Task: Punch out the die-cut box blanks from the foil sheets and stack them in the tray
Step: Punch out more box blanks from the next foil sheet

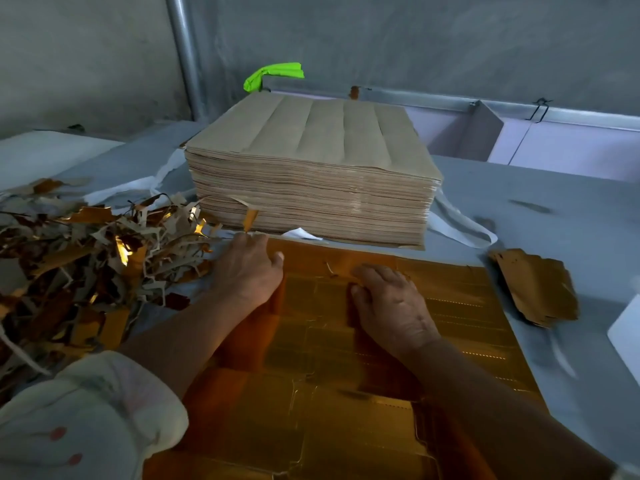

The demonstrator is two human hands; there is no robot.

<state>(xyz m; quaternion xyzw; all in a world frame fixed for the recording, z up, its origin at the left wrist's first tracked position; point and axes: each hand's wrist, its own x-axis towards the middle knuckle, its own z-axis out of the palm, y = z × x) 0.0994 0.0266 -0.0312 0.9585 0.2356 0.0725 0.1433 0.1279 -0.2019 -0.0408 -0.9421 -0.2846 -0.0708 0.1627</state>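
A flat gold foil die-cut sheet [346, 375] lies on the grey tabletop [554, 209], nearest the person. Just behind it stands a thick square stack of brown paper-backed sheets [311, 168]. A heap of gold-and-brown scrap strips [69, 265] lies left of the sheet, and a small pile of gold punched blanks [536, 285] lies to its right.

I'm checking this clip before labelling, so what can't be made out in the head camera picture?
Head view:
Shiny gold die-cut foil sheet: near end cut off by the bottom edge; left hand and right hand cover parts.
Right hand's fingertips: tucked beneath it, grip unclear.
Flat white object: cut off by the right edge.
Small pile of gold blanks: blurred.
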